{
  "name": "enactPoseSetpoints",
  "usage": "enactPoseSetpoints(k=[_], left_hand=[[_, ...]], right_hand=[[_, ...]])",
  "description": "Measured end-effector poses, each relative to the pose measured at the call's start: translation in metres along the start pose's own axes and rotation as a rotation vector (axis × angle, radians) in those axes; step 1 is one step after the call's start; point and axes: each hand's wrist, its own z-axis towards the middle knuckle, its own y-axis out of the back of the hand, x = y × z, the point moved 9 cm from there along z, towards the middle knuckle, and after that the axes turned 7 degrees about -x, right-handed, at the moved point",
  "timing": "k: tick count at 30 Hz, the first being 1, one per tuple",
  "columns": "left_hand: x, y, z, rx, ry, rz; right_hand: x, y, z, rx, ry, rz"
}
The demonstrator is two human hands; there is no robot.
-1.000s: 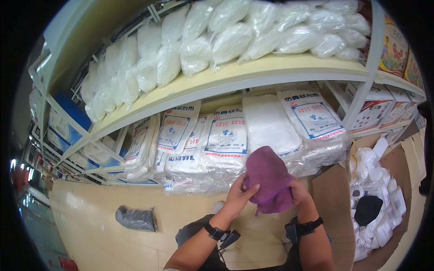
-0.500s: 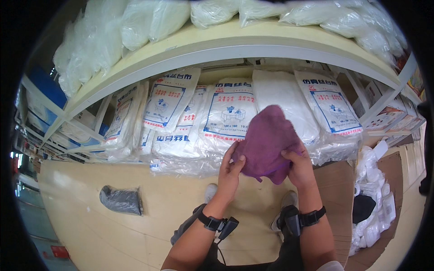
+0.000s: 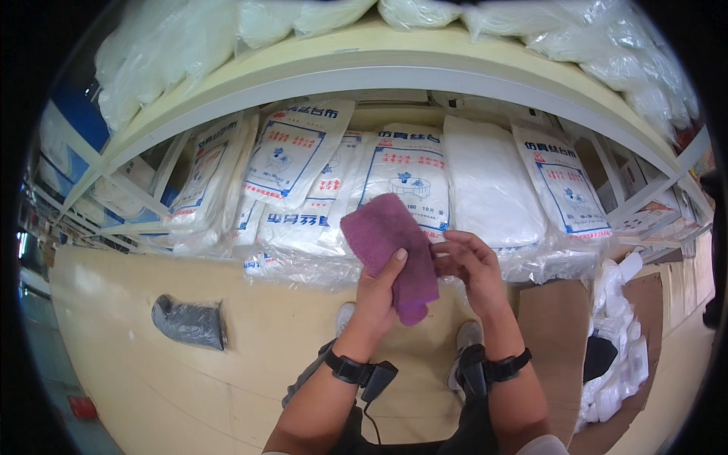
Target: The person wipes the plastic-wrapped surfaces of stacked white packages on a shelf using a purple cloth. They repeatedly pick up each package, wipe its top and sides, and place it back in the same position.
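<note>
A purple cloth [image 3: 394, 243], folded into a narrow pad, hangs in front of the lower shelf. My left hand [image 3: 383, 284] grips its lower left side, thumb on top and the fingers hidden behind it. Beside the cloth's right edge is my right hand [image 3: 474, 265], its fingers apart and slightly bent. Whether those fingertips touch the edge I cannot tell. Just beyond the hands lie flat plastic packs of tablecloths [image 3: 406, 178], white with blue and red print. A plain white pack [image 3: 493, 182] is next to them.
Bags of white plastic goods [image 3: 341, 17] fill the upper shelf [image 3: 379, 57]. A dark plastic-wrapped bundle [image 3: 189, 322] lies on the floor [image 3: 250, 387] at left. At right stands an open cardboard box [image 3: 553, 334] holding white bagged items [image 3: 618, 356].
The cloth has gone from wide and loosely spread to folded narrower, and moved left. My right hand has let go of its right side; my left still holds it. The view has shifted slightly.
</note>
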Motion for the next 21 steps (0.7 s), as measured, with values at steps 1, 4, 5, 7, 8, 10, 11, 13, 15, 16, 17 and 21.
enactPoseSetpoints(k=[1,4,5,7,8,10,11,13,15,16,17,21], left_hand=[[-0.002,0.004,0.002,-0.020,-0.019,0.055],[-0.002,0.009,0.005,-0.009,-0.050,0.254],[0.001,0.005,0.004,0.041,-0.047,0.343],[0.005,-0.005,0.000,0.128,-0.089,0.497],[0.005,-0.014,-0.003,0.164,-0.135,0.562],[0.008,-0.020,-0.004,0.195,-0.237,0.725],[0.007,-0.021,-0.003,0.223,-0.273,0.702],[0.004,-0.028,-0.005,0.282,-0.347,0.654],[0.008,-0.033,-0.006,0.285,-0.336,0.674],[0.010,-0.034,-0.006,0.285,-0.330,0.687],[0.003,-0.036,-0.007,0.238,-0.469,0.750],[-0.007,-0.054,-0.023,0.231,-0.900,0.919]], right_hand=[[0.000,0.002,0.002,-0.034,0.030,-0.011],[0.000,-0.004,-0.002,-0.067,0.065,-0.045],[-0.006,-0.011,-0.004,-0.043,0.044,-0.089],[-0.018,-0.019,-0.008,0.006,0.001,-0.181],[-0.020,-0.022,-0.011,0.043,-0.054,-0.210],[-0.019,-0.007,-0.010,0.002,-0.096,-0.283],[-0.018,0.001,-0.009,-0.015,-0.117,-0.318],[-0.007,0.012,-0.007,-0.049,0.007,-0.102],[-0.002,0.020,-0.005,-0.096,0.085,-0.024],[-0.002,0.021,-0.004,-0.124,0.097,-0.050],[-0.001,0.022,-0.003,-0.152,0.110,-0.076],[0.016,-0.001,-0.023,-0.207,0.469,-0.153]])
